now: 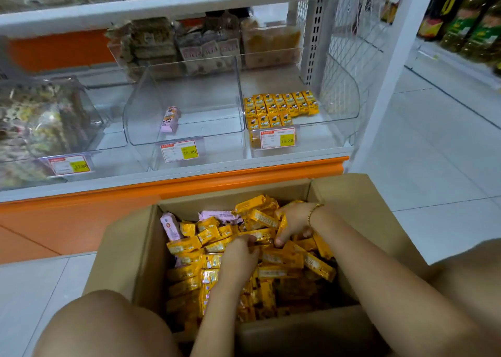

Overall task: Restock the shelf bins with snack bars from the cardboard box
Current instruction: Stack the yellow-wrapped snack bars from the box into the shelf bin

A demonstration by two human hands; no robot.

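An open cardboard box (127, 248) stands on the floor before me, filled with yellow snack bars (189, 275) and a few pink ones (170, 226). Both my hands are down in the pile. My left hand (238, 259) digs into the yellow bars with curled fingers. My right hand (294, 222), with a gold bracelet at the wrist, grips yellow bars near the box's far right. On the shelf, the right clear bin (341, 107) holds rows of yellow bars (279, 107). The middle clear bin (189, 129) holds a single pink bar (170, 119).
A left bin (89, 129) holds mixed dark snacks. Price tags (277, 139) hang on the bin fronts. Further packed bins stand behind. An orange shelf edge (189, 177) runs just beyond the box. My knees flank the box. Bottles (466, 18) line a shelf at far right.
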